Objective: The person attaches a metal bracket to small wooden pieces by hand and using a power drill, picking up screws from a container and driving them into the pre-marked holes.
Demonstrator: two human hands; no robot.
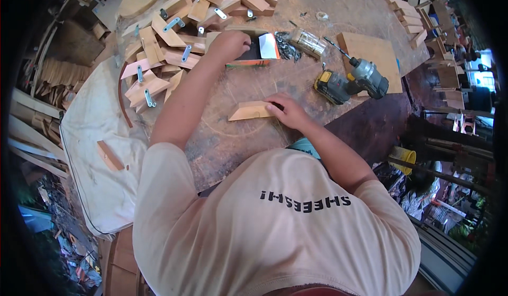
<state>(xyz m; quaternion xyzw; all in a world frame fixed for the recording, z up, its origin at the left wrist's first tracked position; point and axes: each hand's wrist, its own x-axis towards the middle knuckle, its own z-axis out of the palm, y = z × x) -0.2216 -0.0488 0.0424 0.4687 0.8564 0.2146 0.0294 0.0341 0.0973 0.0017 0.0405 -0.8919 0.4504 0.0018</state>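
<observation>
My right hand (289, 112) grips the right end of a short wooden block (250, 111) with slanted ends, thumb across its near side, and the block lies on the worn wooden table. My left hand (231, 44) reaches over the left part of a small open cardboard box (254, 62). Its fingers are curled together, and what they hold, if anything, is hidden. Inside the box are a dark area and a white piece (269, 46). Small dark hardware in clear plastic (287, 47) lies right beside the box, next to a clear container (309, 42) on its side.
Wooden blocks (170, 30), several with metal plates (186, 53), are heaped left of the box. A cordless drill (355, 79) lies to the right, partly over a square board (370, 55). A white cloth-covered surface (100, 137) at left bears one wooden piece (109, 156).
</observation>
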